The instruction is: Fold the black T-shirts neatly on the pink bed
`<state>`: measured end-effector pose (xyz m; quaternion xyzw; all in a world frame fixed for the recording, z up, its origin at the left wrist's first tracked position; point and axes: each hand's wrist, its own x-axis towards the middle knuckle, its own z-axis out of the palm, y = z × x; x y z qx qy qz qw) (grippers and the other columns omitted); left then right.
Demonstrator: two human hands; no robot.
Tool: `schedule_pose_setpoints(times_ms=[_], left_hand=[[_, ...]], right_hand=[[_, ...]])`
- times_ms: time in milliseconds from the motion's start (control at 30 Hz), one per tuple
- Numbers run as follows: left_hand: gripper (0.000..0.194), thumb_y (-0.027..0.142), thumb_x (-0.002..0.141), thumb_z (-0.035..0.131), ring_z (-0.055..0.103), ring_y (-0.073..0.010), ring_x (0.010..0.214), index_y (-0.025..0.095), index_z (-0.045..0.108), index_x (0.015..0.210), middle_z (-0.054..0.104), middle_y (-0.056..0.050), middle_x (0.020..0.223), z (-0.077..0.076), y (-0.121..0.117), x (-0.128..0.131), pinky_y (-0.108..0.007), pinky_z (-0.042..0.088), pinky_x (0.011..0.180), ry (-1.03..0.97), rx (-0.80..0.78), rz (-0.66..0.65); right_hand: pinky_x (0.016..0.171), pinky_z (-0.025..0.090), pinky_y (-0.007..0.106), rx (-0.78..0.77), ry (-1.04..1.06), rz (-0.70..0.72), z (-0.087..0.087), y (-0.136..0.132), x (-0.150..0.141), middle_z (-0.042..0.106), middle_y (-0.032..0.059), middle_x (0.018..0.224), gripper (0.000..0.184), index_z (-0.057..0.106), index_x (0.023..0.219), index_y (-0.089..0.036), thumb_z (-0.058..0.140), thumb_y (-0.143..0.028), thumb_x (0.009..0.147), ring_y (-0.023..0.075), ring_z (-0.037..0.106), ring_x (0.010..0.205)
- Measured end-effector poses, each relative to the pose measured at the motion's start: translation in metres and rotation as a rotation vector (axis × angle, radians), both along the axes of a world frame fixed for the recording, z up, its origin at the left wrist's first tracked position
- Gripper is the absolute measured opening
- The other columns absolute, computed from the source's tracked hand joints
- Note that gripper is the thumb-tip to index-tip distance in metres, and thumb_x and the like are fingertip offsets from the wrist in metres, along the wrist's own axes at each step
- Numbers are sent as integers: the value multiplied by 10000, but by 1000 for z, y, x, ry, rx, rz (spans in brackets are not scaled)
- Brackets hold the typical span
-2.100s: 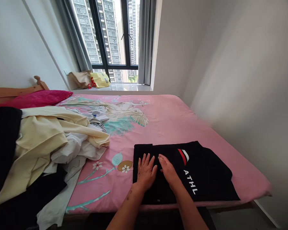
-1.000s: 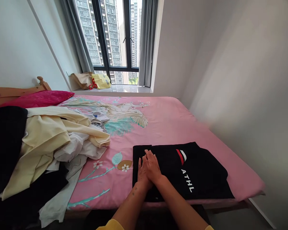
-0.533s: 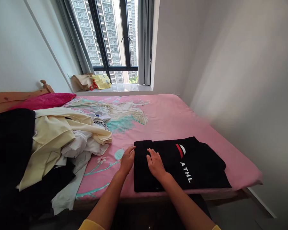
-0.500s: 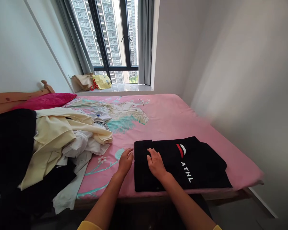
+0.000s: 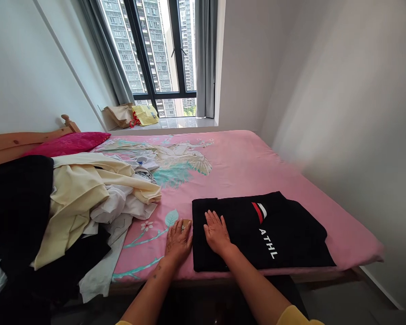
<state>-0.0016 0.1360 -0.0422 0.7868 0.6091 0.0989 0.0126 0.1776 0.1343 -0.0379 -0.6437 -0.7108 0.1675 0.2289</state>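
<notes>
A black garment with a red and white stripe and the white letters "ATHL" (image 5: pixel 238 216) lies folded flat near the front edge of the bed. My right hand (image 5: pixel 217 232) rests palm down on its left part, fingers stretched out. Just off the garment's left edge, my left hand (image 5: pixel 178 239) lies flat on the pink bedsheet (image 5: pixel 243 167), its fingers extended and holding nothing I can see. A small brown patch (image 5: pixel 187 224) shows by its fingertips; I cannot make out what it is.
To the left is a loose heap of clothes: cream trousers (image 5: pixel 77 189), white pieces (image 5: pixel 113 205) and black fabric (image 5: pixel 20 198). Behind it lies a magenta pillow (image 5: pixel 67 143) by the wooden headboard (image 5: pixel 23 140). Paper bags (image 5: pixel 145 115) stand on the windowsill. A wall rises at right.
My left hand has turned from sideways to palm down and lowered onto the sheet beside the garment. My right hand has flattened on the cloth, slightly left. The view has shifted a little.
</notes>
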Motion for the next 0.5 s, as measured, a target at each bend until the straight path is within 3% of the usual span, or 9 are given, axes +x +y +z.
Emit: schedule_pose_setpoints(times_ms=[267, 400, 500], left_hand=[[484, 325, 892, 442, 243, -315, 1395, 302, 454, 1375, 308, -131, 1512, 3, 7, 14, -542, 176, 1103, 71, -72, 30], [526, 276, 893, 430, 196, -301, 1416, 270, 387, 1417, 252, -132, 1535, -1, 5, 18, -578, 77, 1118, 55, -89, -65], [544, 264, 912, 381, 180, -277, 1425, 263, 312, 1452, 227, -110, 1546, -10, 5, 28, -584, 78, 1123, -25, -85, -147]], right_hand=[[1169, 48, 449, 35, 75, -13, 3, -2, 3, 286, 24, 1516, 517, 336, 1433, -181, 257, -338, 947, 183, 160, 1425], [1170, 57, 457, 59, 170, -22, 2, -1, 5, 309, 34, 1506, 509, 356, 1423, -173, 270, -331, 947, 189, 181, 1420], [1171, 101, 445, 79, 258, -40, 3, 0, 11, 334, 28, 1494, 499, 359, 1421, -189, 265, -333, 953, 175, 212, 1411]])
